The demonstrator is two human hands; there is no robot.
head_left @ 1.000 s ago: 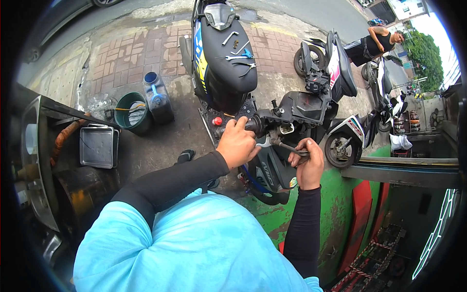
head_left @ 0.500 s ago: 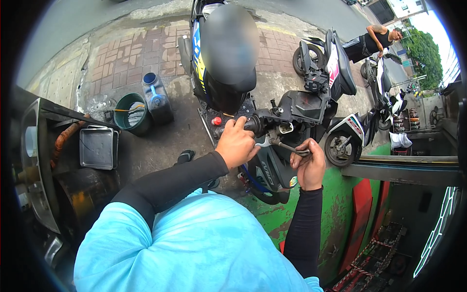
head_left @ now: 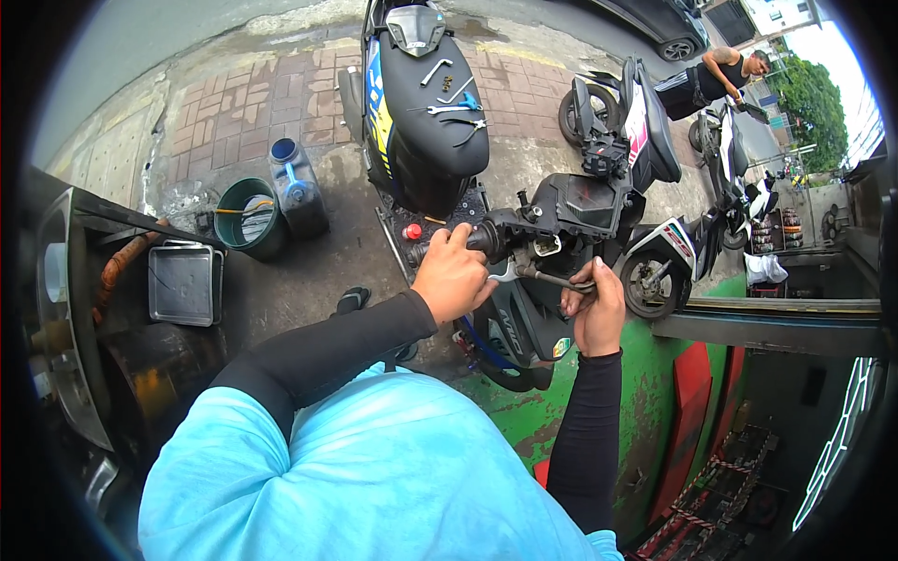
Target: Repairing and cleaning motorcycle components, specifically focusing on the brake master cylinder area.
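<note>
My left hand (head_left: 451,271) is closed round the black handlebar grip (head_left: 479,239) of a scooter, beside a silver lever. My right hand (head_left: 594,304) pinches a dark rod-like part (head_left: 550,279) under the handlebar's instrument housing (head_left: 575,206). A small red object (head_left: 412,231) lies on the dark floorboard left of the grip. On the black seat (head_left: 435,140) above lie wrenches (head_left: 441,108), hex keys, pliers (head_left: 468,131) and small brass-coloured parts.
A green bucket (head_left: 245,220), grey jug (head_left: 299,196) and metal tray (head_left: 185,285) stand at left, beside a metal rack (head_left: 70,309). Parked scooters (head_left: 645,117) line the right, where a person (head_left: 706,84) in a black tank top stands. A car (head_left: 636,19) is on the road.
My right hand has shifted slightly upward; my left stays on the grip. The person at right has lowered their head and moved their arms forward. A car has appeared at upper right.
</note>
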